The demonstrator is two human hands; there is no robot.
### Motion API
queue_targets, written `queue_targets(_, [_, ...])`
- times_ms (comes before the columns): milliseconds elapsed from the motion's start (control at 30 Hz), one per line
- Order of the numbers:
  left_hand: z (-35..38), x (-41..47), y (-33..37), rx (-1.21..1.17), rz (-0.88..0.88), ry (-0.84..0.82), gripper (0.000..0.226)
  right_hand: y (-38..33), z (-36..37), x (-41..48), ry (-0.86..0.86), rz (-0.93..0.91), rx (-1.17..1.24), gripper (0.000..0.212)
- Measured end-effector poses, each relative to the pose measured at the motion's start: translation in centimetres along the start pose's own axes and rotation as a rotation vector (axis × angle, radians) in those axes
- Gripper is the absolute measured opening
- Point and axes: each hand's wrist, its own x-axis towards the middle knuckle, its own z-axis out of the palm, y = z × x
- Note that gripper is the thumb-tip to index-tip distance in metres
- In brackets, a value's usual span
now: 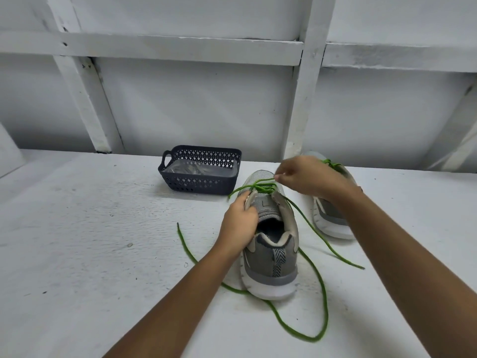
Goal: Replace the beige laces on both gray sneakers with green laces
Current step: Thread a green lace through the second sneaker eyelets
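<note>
A person's left hand (pixel 241 218) grips the side of a gray sneaker (pixel 271 257) on a white table (pixel 103 241) while the right hand (pixel 307 177) pinches its green lace (pixel 260 187) above the toe, loose ends trailing around the heel, a second sneaker (pixel 333 220) just beside and a dark basket (pixel 201 182) beyond.

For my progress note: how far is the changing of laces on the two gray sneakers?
Done, it seems: the far sneaker already carries a green lace. In hand: the near sneaker, gripped by the left hand, has the second lace through only the toe-end eyelets; the right hand pinches it there. Left: the upper eyelets, with long loose ends lying on the table.
</note>
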Motion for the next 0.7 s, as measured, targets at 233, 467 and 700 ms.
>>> queue_targets(233, [-0.1, -0.1, 0.0, 0.017, 0.003, -0.012, 0.048, -0.4, 3.8, 5.5, 0.013, 0.291, 0.064, 0.048])
queue_targets(467, [-0.2, -0.1, -0.1, 0.012, 0.000, -0.034, 0.048, -0.5, 5.1, 7.8, 0.134, 0.213, 0.294, 0.021])
queue_targets(700, [-0.2, 0.2, -0.3, 0.020, 0.002, -0.052, 0.044, -1.8, 1.1, 4.7, -0.200, -0.246, 0.247, 0.019])
